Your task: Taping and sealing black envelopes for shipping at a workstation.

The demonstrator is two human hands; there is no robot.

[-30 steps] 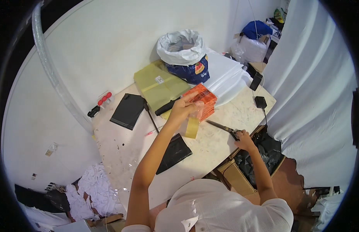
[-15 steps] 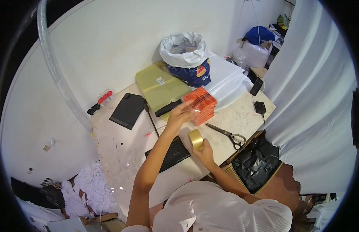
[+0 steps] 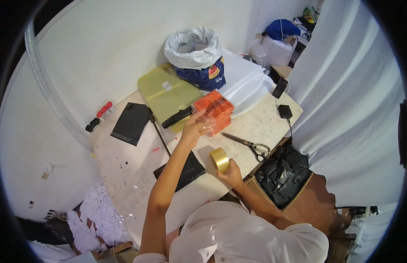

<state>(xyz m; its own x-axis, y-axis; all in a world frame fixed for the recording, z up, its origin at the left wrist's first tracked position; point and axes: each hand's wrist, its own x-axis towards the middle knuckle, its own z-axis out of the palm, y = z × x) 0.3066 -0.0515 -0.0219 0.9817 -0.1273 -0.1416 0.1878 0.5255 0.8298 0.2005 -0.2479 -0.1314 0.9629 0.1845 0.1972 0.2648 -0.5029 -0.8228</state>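
My left hand [image 3: 193, 130] reaches over the table with its fingers spread at the near left corner of a stack of orange packets [image 3: 214, 107]. Something clear and shiny lies at its fingertips; whether it is tape or packet film I cannot tell. My right hand [image 3: 232, 175] grips a roll of golden packing tape [image 3: 218, 160] above the near table edge. Below my left forearm lies a black plastic mailing bag [image 3: 189, 172], partly covered by the arm. Black-handled scissors [image 3: 247, 143] rest right of the orange stack.
Behind the stack are a yellowish plastic sheet [image 3: 159, 90], a white-and-blue sack [image 3: 199, 72] and white sheets [image 3: 245, 76]. A black pouch [image 3: 131, 123] and a black-handled tool [image 3: 177, 117] lie left. A box with black bags [image 3: 282, 177] stands off the right edge.
The view has shifted a little. My right hand with the tape roll has drawn slightly away from the orange stack. My left hand stays by the stack's corner.
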